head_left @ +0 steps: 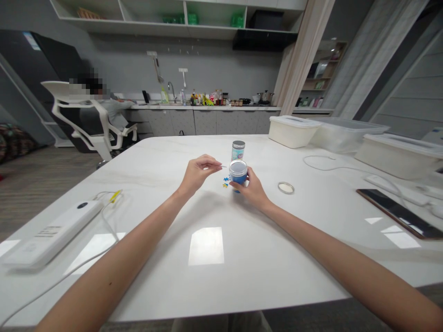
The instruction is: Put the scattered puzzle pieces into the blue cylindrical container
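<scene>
My right hand (252, 186) is wrapped round a blue jar (238, 177) with a clear rim, keeping it upright above the table. My left hand (204, 168) pinches a small, thin, pale piece (224, 166) just left of the jar's mouth; its exact kind is too small to tell. Below, between the hands, lie several small blue and yellow jigsaw puzzle pieces (225, 185). A second jar (238, 150) with a grey lid and a light-blue label stands behind the held one, partly hidden by it. A round silver-rimmed lid (285, 187) rests to the right.
Lidded white bins (294, 131) and a clear bin (346, 133) stand at the back right. A phone (398, 212) and a white cable lie on the right. A white power strip (55, 233) with its cord is at left. A person (116, 113) sits beyond the table.
</scene>
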Demonstrator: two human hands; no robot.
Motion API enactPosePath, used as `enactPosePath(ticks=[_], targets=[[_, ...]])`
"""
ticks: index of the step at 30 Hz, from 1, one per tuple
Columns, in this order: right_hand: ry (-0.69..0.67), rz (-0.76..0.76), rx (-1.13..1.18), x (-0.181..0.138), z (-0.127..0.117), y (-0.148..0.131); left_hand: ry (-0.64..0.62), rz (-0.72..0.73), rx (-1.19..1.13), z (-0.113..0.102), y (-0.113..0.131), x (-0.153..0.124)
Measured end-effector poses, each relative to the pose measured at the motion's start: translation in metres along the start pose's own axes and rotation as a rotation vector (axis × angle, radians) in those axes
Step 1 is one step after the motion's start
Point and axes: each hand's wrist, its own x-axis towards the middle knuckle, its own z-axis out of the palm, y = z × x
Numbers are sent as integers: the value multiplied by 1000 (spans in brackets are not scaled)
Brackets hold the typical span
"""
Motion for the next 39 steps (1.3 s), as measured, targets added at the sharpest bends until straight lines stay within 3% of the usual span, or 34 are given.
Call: enactPosePath(ticks=[4,10,13,16,19,23,26,32,39], targets=[[-88,-55,-34,-3,0,-3,9,80,78,4,10,-1],[-224,-101,-11,-7,1,-10,-95,86,299,11,16,-5],[-213,-22,22,-7,3,-8,-63,104,337,10,13,-4],[-141,29,11,-3,3,-1,-10,32,407,6,1,-3],[-35,74,-45,2,-1,6,-158,-53,567,1,-20,-7],[71,132,-98,8,-6,12,-431,10,729,-2,-44,-20],[107,155,-105,9,-7,15,-539,49,746,-2,-54,-27],[54,121,-103,7,-8,16,-500,39,703,-1,-59,-25],[12,80,-105,7,-8,12,-457,-30,558,3,-46,-25]])
